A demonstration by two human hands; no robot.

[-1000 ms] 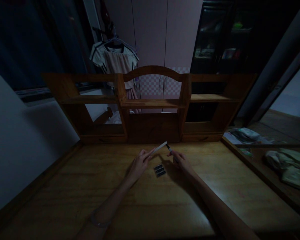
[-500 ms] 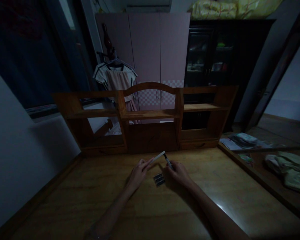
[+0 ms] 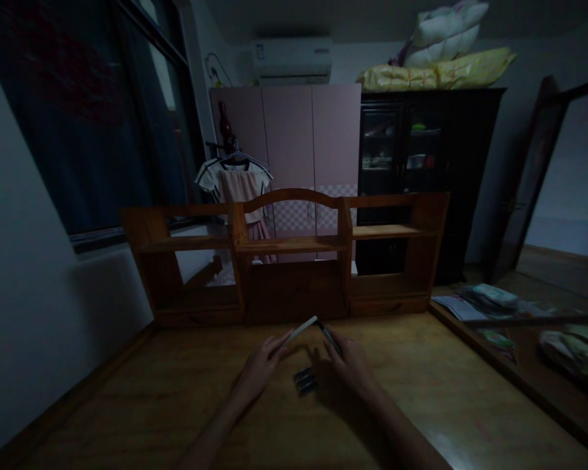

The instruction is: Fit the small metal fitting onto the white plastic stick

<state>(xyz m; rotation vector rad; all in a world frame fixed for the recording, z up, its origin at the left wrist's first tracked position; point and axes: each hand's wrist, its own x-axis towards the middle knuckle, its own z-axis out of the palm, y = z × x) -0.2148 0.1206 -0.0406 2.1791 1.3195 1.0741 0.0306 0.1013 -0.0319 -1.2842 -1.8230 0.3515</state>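
My left hand (image 3: pixel 261 363) pinches a slim white pen barrel (image 3: pixel 302 327) that points up and to the right. My right hand (image 3: pixel 351 361) holds a thin dark pen refill (image 3: pixel 327 333), and its tip meets the barrel's far end. Both hands hover low over the wooden desk (image 3: pixel 445 398). Between them on the desk lie a few small dark pieces (image 3: pixel 304 380) side by side; the dim light hides what they are.
A wooden shelf unit (image 3: pixel 294 245) with open compartments stands along the back of the desk. A white wall runs on the left. To the right lie papers (image 3: pixel 475 301) and cloth (image 3: pixel 575 352). Behind are a pink wardrobe (image 3: pixel 289 137), a dark cabinet (image 3: pixel 421 156) and hanging clothes (image 3: pixel 235 183).
The camera has tilted upward, so hands and desk sit lower in the picture and more of the room shows. My right hand has drawn closer to the left, with the refill at the barrel's end.
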